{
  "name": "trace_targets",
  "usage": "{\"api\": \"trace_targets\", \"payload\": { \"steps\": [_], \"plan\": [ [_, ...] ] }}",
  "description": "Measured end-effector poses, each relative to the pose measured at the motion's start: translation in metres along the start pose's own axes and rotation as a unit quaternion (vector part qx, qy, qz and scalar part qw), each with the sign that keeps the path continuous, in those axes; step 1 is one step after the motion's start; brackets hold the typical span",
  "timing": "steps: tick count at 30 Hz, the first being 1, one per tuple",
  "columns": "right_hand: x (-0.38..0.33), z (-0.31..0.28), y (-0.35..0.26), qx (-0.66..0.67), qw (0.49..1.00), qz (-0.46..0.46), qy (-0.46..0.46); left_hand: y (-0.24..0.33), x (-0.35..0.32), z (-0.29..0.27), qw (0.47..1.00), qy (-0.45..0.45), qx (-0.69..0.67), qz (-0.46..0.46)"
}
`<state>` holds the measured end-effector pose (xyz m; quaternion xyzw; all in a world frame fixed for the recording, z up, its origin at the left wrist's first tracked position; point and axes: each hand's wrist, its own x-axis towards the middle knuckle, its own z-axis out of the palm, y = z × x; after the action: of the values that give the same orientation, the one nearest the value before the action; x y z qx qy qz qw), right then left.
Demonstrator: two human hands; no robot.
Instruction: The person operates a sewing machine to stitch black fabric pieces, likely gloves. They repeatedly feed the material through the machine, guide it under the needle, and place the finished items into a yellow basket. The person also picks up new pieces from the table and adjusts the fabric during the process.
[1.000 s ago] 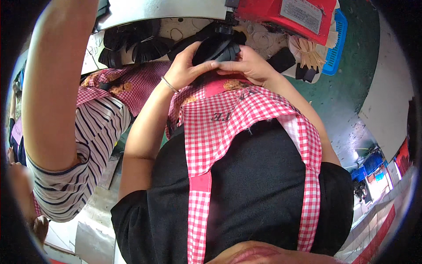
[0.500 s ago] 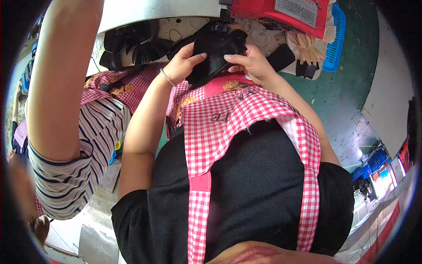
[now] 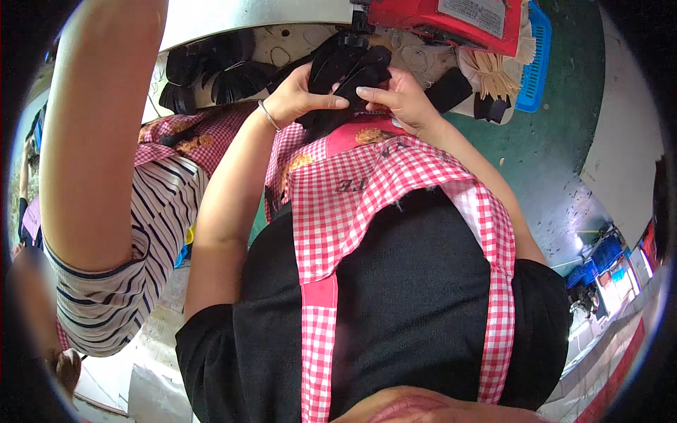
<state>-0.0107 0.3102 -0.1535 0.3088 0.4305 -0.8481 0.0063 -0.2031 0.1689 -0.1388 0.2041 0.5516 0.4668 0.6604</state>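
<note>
Several black fabric pieces (image 3: 352,70) are held between my two hands, above my lap at the edge of the work table. My left hand (image 3: 300,100) grips them from the left, its thumb stretched across the front of the pieces. From the right, my right hand (image 3: 400,102) pinches them, thumb on top and fingers partly hidden behind. The pieces lie loosely overlapped with gaps between their edges. Bundles of black strips (image 3: 243,81) lie on the table left of my hands. A black folded piece (image 3: 449,90) rests just right of my right hand.
A red machine housing (image 3: 451,25) stands beyond my hands, beside a curved white panel (image 3: 261,21). Beige strips (image 3: 490,74) and a blue plastic basket (image 3: 537,63) are at the right. Rubber bands (image 3: 281,55) lie on the table. A co-worker's arm (image 3: 102,134) reaches forward at my left.
My left thumb has moved right across the black fabric pieces, close to my right thumb. The pieces have shifted and parted, with gaps now showing between them. Both hands still hold them.
</note>
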Motion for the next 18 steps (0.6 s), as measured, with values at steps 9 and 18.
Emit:
{"api": "trace_targets", "payload": {
  "steps": [9,18],
  "plan": [
    [0.001,0.007,-0.005,-0.008,0.999,-0.024,0.038,-0.005,0.003,-0.001,0.999,0.017,-0.032,-0.022],
    [0.004,0.0,0.01,0.013,0.999,-0.033,0.027,-0.051,0.02,-0.021,0.979,0.031,-0.178,-0.099]
  ]
}}
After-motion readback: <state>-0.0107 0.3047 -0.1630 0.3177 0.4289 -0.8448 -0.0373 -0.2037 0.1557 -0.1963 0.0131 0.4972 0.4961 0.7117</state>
